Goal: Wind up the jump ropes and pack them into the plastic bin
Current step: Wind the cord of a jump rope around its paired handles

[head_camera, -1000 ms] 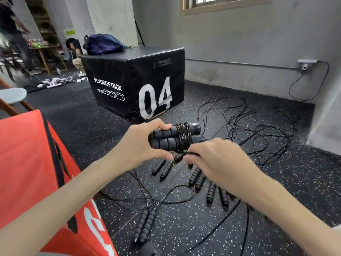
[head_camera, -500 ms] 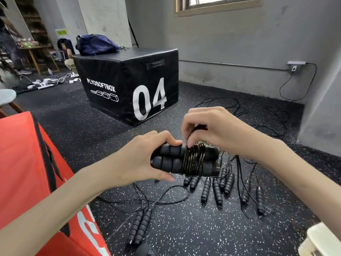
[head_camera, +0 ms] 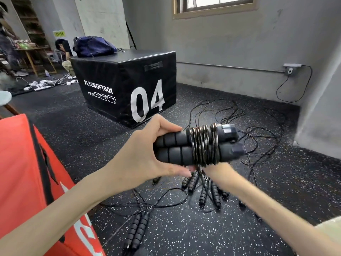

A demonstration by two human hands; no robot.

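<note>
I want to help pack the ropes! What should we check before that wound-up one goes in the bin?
1. Two handles side by side, gripped by the left hand: ok.
2. Cord coils wrapped snug round both handles: ok.
3. Loose cord end tucked in: cannot tell, the right hand sits under the bundle, mostly hidden.
4. Plastic bin in sight: not ok, none shows.
5. Other ropes wound: not ok, they lie loose on the floor.

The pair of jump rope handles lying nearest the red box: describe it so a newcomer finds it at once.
Start at the red box on the left. On the speckled floor just right of its lower edge lies a pair of handles, side by side. Unlike the fanned cluster of handles farther right, this pair lies alone.
</note>
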